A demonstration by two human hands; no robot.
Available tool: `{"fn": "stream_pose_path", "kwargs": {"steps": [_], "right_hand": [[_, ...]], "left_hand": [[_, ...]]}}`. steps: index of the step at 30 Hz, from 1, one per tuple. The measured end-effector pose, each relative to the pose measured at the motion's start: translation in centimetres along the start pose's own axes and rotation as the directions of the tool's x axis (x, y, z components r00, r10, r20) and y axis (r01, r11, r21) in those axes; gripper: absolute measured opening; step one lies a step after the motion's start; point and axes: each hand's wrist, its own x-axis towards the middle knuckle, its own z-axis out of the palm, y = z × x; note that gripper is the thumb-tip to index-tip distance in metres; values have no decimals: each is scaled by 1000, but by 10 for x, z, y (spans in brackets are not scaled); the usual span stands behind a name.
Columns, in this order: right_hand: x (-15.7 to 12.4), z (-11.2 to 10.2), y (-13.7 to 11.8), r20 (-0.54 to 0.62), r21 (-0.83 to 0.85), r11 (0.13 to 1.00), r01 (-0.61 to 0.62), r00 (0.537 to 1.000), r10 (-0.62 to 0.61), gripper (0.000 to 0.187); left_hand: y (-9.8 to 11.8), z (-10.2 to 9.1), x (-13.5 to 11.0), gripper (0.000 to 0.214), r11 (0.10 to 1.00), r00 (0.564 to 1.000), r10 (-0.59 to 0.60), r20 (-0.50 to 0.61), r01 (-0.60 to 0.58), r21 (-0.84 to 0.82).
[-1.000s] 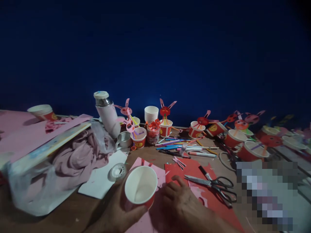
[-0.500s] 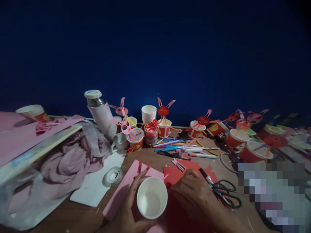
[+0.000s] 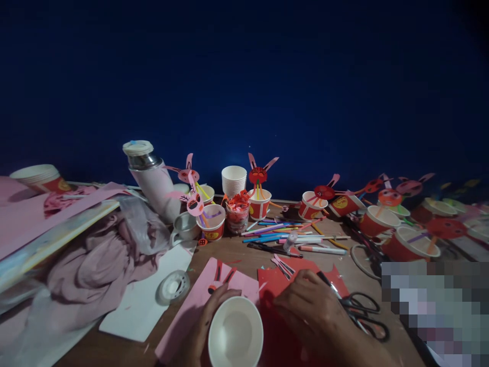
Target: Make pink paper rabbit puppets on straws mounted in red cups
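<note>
Fingers of the left hand curve around the left and far side of a paper cup; thumb not visible. Cup is low center, over the right part of the pink sheet, mouth tipped up toward the camera, near side close to the frame bottom; can't tell if its base rests on anything. Side grip probably keeps the rim uncovered and the cup steady. Right hand is over the red sheet, apart from cup, fingers bent and close together; tips too hidden to tell whether they pinch anything.

Room, left to right: rumpled cloth and white card crowd the left, tape roll across the card's right edge, likely for easy reach. Narrow strip of brown tabletop shows before the pink sheet. Pink and red sheets nearly meet edge to edge. Pens and straws lie beyond, probably placed there to leave working space. Scissors sit just beside the right hand, so that side looks tight.
</note>
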Motion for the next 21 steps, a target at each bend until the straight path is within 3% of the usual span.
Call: {"fn": "stream_pose_path", "kwargs": {"steps": [4,8,11,13,16,21], "right_hand": [[12,-14,12,-2,-23,999,-39,999,39,21],[33,-37,44,-9,-128,984,-124,992,124,18],[53,-48,78,36,-187,937,-296,951,308,18],[64,-48,99,192,-232,904,-358,895,403,22],[76,-38,121,289,-247,905,-346,865,409,23],[84,-18,137,389,-256,914,-315,832,396,25]], "left_hand": [[-15,-5,19,47,997,999,-52,17,53,-50],[-12,-19,16,48,995,1000,-29,0,29,-96],[-3,-26,7,53,984,997,27,-67,-38,-171],[2,-27,3,51,983,992,-11,-124,-12,-185],[3,-26,3,48,987,985,-67,-162,42,-154],[-3,-25,0,49,999,990,18,-140,-22,-26]]}}
